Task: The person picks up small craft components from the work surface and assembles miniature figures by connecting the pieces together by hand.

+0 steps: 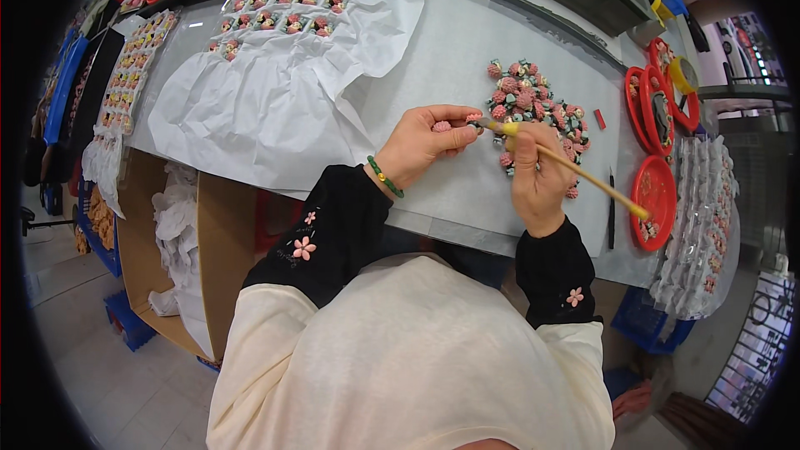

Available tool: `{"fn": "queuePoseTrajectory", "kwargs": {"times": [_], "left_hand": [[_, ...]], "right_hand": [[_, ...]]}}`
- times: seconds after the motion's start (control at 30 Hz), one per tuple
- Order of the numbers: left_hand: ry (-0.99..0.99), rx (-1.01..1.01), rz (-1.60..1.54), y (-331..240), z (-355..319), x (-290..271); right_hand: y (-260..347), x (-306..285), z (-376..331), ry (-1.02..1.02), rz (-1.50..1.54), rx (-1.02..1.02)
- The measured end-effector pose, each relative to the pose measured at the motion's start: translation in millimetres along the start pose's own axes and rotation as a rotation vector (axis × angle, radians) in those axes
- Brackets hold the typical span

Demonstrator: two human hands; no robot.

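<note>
My left hand (425,143) pinches a small pink figurine (472,118) between thumb and fingertips. A second pink piece (442,127) shows between the fingers of the same hand. My right hand (537,179) grips a thin brush (602,187) with a light wooden handle and a yellow band. Its bristles meet the figurine at my left fingertips; whether they touch it or only overlap it, I cannot tell. Just beyond both hands, a loose pile of pink and grey-green figurines (525,98) lies on the pale table (417,75).
White crinkled paper (250,121) under a figurine tray (292,0) covers the left. Right of the pile lie a red stick (600,119), a black pen-like tool (612,210), red plates (658,237) and stacked clear trays (687,233). A cardboard box (218,258) stands below left.
</note>
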State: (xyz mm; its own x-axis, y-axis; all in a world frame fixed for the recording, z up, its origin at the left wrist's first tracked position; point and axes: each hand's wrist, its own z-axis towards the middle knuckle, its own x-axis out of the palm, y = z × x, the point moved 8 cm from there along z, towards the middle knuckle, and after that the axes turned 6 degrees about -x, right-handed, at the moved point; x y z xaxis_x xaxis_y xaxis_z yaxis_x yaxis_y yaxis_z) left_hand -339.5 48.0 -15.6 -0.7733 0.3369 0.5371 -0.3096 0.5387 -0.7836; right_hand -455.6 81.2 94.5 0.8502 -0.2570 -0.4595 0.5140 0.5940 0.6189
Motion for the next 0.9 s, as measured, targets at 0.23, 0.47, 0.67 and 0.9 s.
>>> {"fn": "queuePoseTrajectory", "kwargs": {"times": [0.23,0.47,0.67,0.9], "left_hand": [[-0.003,0.03,-0.027,-2.8,0.8,-1.0],[-0.046,0.048,0.006,-5.3,-3.2,-2.4],[-0.03,0.054,0.017,-3.2,-1.6,-2.1],[-0.04,0.042,0.11,-2.1,0.6,0.0]], "right_hand": [[-8.5,-10.2,-9.5,-0.09,0.012,0.051],[-17.5,-8.9,-10.1,-0.139,-0.134,-0.011],[-15.9,-15.1,-15.2,-0.253,0.045,-0.04],[-9.3,-5.1,-11.7,-0.205,0.098,-0.18]]}}
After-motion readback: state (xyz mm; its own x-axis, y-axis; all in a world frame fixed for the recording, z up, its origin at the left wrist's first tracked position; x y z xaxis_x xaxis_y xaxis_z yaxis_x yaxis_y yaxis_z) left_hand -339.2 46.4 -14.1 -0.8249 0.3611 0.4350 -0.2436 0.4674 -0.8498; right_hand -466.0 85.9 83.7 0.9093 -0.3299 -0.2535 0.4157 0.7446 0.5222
